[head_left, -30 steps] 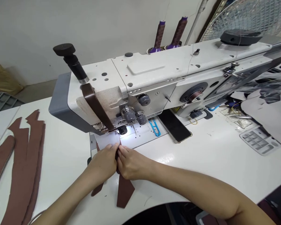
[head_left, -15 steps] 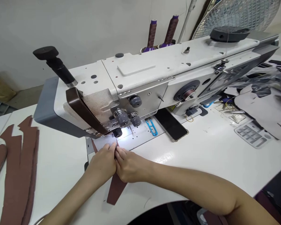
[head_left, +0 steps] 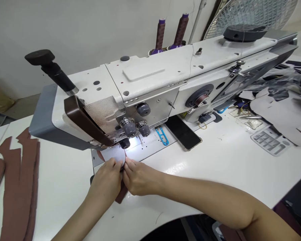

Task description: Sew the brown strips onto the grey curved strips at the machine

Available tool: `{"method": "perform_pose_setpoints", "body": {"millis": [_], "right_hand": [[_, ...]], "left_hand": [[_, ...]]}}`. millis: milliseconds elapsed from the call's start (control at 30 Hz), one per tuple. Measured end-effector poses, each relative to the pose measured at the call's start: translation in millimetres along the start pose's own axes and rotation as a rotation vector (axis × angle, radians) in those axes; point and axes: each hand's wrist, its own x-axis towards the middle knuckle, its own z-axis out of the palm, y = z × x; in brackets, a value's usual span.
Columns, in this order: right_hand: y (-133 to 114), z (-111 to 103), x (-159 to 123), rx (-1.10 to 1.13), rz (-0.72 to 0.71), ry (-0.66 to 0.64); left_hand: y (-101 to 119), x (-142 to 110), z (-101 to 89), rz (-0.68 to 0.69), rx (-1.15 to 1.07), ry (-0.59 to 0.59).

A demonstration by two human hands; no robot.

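A white sewing machine (head_left: 150, 77) spans the view, its lamp lighting the plate below the head. Under the head lies a light grey piece (head_left: 116, 154) with a rounded edge, set against a reddish-brown strip (head_left: 121, 194) whose tail shows below my hands. My left hand (head_left: 109, 177) pinches the edge of the grey piece, thumb and fingers closed. Right beside it, my right hand (head_left: 137, 175) is closed on the brown strip where it meets that edge. The needle and the fingertips' exact hold are hidden.
Cut brown pieces (head_left: 18, 180) lie on the table at left. Behind my right hand are a phone (head_left: 184, 132) and a blue slotted tool (head_left: 162, 135). Grey pieces (head_left: 283, 113) lie at right. Two thread cones (head_left: 160, 35) and a fan (head_left: 253, 16) stand behind.
The brown strip's tail has drawn up toward the machine, with less of it showing below my hands. My left hand has shifted slightly left and down, baring more of the grey piece.
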Motion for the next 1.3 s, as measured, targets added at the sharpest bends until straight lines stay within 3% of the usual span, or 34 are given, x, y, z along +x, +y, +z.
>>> {"method": "perform_pose_setpoints", "body": {"millis": [433, 900, 1133, 1300], "right_hand": [[-1.2, 2.7, -1.7, -0.014, 0.05, -0.003], [0.2, 2.1, 1.8, -0.021, 0.072, -0.02], [-3.0, 1.3, -0.3, 0.071, 0.058, -0.112], [-9.9, -1.5, -4.3, 0.071, 0.07, -0.042]], "left_hand": [[-9.6, 15.2, 11.5, 0.077, 0.007, 0.1], [-11.2, 30.5, 21.2, 0.138, 0.118, 0.347], [-36.1, 35.3, 38.3, 0.262, 0.067, 0.554], [-56.2, 38.3, 45.1, 0.454, 0.044, 0.648]]}}
